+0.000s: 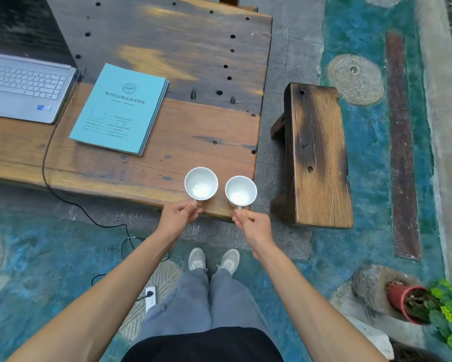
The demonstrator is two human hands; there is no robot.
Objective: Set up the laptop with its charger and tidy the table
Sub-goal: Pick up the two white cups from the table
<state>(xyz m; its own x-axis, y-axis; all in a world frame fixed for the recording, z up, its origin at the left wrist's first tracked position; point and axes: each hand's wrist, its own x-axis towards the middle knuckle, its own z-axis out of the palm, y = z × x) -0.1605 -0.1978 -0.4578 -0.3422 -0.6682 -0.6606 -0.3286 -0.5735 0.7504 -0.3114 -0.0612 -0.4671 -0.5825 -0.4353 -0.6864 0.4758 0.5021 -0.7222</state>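
L hand pinches cup | R hand pinches 2nd cup

A wooden bench is standing at three o'clock on the painted floor. A red potted plant is sitting at five o'clock beside a rock.

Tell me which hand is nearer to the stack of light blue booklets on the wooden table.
Left. The left hand holds a white cup just below and right of the light blue booklets; the right hand, holding the other white cup, sits farther right.
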